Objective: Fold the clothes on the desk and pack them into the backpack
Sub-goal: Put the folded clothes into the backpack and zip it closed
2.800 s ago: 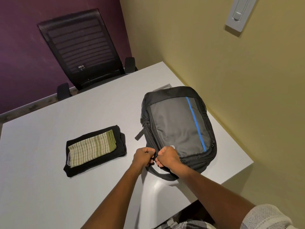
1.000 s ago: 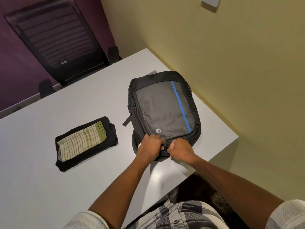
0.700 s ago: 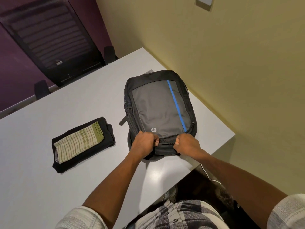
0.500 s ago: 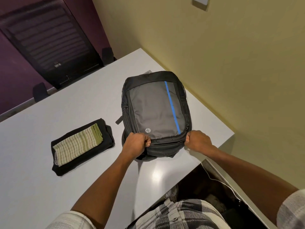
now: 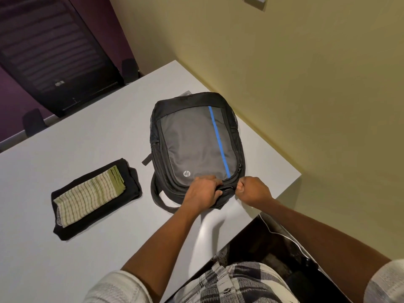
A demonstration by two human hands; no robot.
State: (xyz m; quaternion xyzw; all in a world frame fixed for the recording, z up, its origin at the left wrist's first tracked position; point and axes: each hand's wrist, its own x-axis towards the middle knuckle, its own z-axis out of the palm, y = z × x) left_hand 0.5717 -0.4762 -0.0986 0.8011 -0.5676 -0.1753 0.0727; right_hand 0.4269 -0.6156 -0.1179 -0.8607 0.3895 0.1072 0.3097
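While the backpack [image 5: 196, 147] lies flat on the pale surface [image 5: 91, 136], front panel up, both hands work its near end. One view only, head camera.

Left hand [image 5: 202, 192]: fingers [image 5: 213, 181] curled down onto the top edge, gripping fabric beside the zip line. Right hand [image 5: 251, 190]: fingers bunched tight, seemingly pinching a zipper pull [image 5: 234, 187] at the right corner; the pull itself is too small to be sure of.

Folded clothes [image 5: 94, 197] sit well to the left of the left fingers, apart from the bag: a black garment underneath, a green-and-cream striped cloth [image 5: 89, 194] stacked on top. Not yet packed.

Handling, by judgement: bag is soft woven nylon, grey panel with a blue stripe, black padded borders, mesh side pocket. It looks slack and near empty, so light, and it will slide or buckle when the zip is tugged; one hand should anchor fabric close to the slider. The clothes are limp and light; the stack is best lifted from beneath with both palms so the layers stay square.

A black mesh office chair [image 5: 54, 55] stands beyond the far edge.
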